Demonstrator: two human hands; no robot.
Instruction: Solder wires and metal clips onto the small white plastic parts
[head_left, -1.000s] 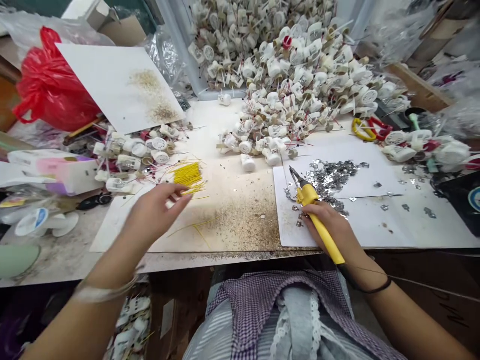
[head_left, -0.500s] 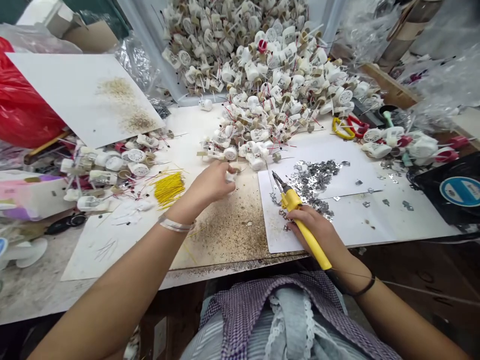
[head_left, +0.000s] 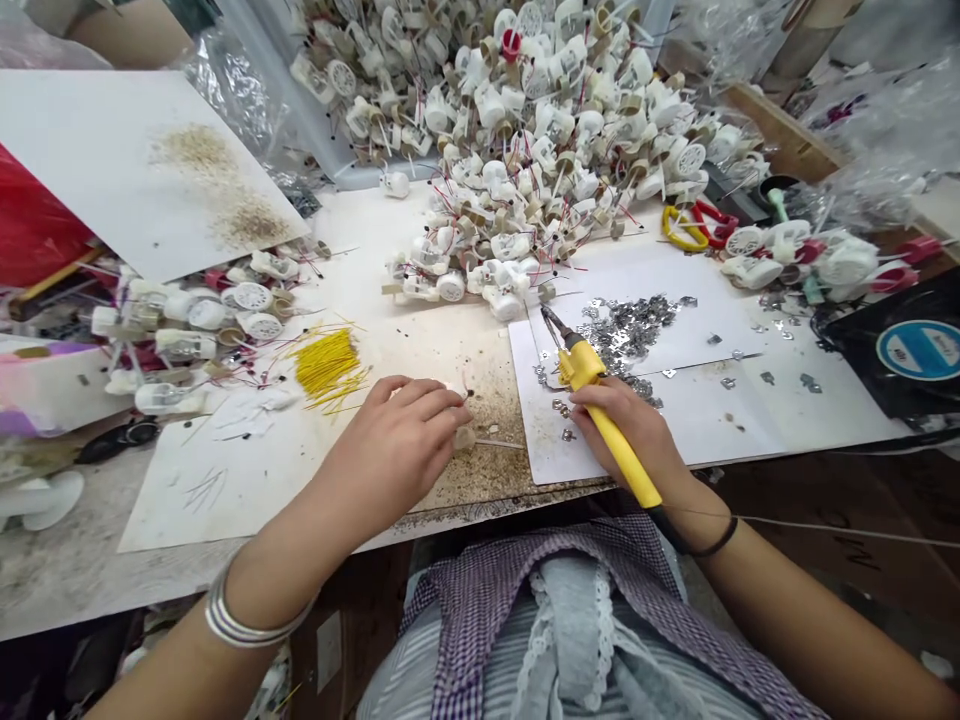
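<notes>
My left hand (head_left: 396, 443) rests on the stained paper near the table's front edge, fingers curled over a small white part (head_left: 465, 437) with a thin pin sticking out to the right. My right hand (head_left: 634, 432) is closed round a yellow soldering iron (head_left: 600, 415), whose dark tip points up and left toward a scatter of small silver metal pieces (head_left: 626, 335) on a white sheet (head_left: 750, 420). A bundle of short yellow wires (head_left: 324, 364) lies just left of my left hand.
A big heap of white plastic parts with red wires (head_left: 525, 130) fills the back middle. More white parts (head_left: 202, 320) lie at the left, others with scissors (head_left: 694, 228) at the right. A tilted white board (head_left: 112, 170) stands back left. A black fan (head_left: 900, 360) sits at far right.
My left hand went from the yellow wires to the heap's near edge, took a white part, and drew back toward me. The right hand with the iron stayed nearly still.
</notes>
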